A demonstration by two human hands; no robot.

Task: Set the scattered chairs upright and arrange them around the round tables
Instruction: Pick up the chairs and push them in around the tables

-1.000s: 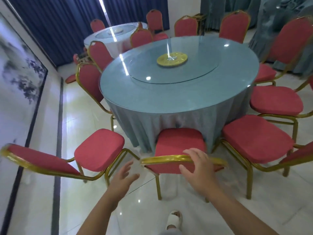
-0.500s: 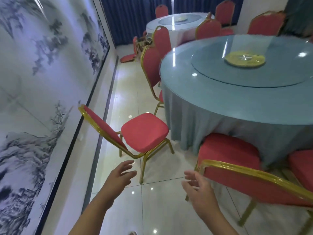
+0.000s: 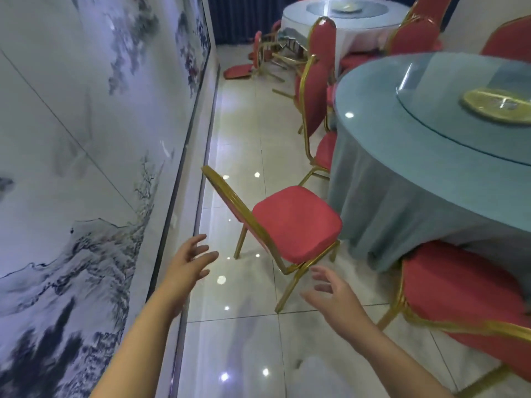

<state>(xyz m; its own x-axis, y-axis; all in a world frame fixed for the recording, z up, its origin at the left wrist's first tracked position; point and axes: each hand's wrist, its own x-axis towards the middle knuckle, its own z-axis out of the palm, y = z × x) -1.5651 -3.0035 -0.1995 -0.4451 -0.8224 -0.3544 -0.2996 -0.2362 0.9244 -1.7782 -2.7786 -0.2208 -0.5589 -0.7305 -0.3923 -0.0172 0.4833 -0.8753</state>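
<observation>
A red chair with a gold frame (image 3: 293, 222) stands upright ahead of me, its seat facing the round table with the teal cloth (image 3: 416, 168) and a gap between them. My left hand (image 3: 189, 259) is open just left of the chair's back. My right hand (image 3: 333, 294) is open near its front right leg. Neither hand touches it. Another red chair (image 3: 459, 300) sits tucked at the table on my right. Further on, toppled chairs (image 3: 258, 58) lie on the floor beside a second round table with a white cloth (image 3: 339, 21).
A long wall with an ink landscape painting (image 3: 86, 168) runs along my left, leaving a tiled aisle (image 3: 244, 124) between it and the tables. More upright red chairs (image 3: 316, 93) ring the teal table. A glass turntable with a gold disc (image 3: 494, 104) tops it.
My right hand has let go of the chair back it held. My view has swung left toward the chair by the wall, and both open hands have moved closer to it.
</observation>
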